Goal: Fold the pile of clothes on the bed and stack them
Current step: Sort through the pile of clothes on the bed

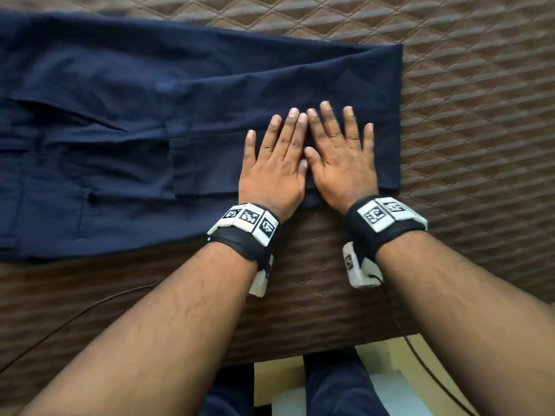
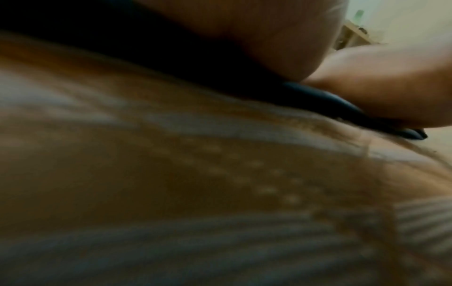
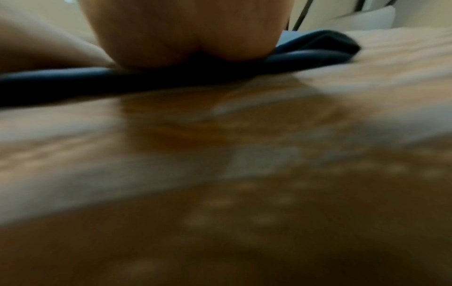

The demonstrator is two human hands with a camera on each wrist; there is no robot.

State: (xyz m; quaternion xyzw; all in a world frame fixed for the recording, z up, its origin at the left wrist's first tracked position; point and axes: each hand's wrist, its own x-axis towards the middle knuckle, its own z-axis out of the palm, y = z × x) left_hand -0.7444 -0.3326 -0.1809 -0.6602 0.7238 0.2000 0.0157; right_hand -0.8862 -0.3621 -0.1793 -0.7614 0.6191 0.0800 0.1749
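Dark navy trousers [image 1: 120, 121] lie flat across the brown quilted bed cover [image 1: 480, 85], with their right part folded over into a doubled layer. My left hand [image 1: 274, 157] and right hand [image 1: 339, 151] lie side by side, palms down with straight spread fingers, pressing on that folded part near its front edge. In the left wrist view the navy cloth [image 2: 318, 102] shows as a thin edge under the heel of my left hand [image 2: 269, 38]. The right wrist view shows my right hand [image 3: 190, 29] resting on the navy cloth [image 3: 305, 54].
The bed's front edge [image 1: 300, 346] runs below my forearms, with pale floor [image 1: 279, 376] and my dark trouser legs beneath it. A thin cable [image 1: 75, 316] lies on the cover at the lower left. Bare quilt stretches to the right of the trousers.
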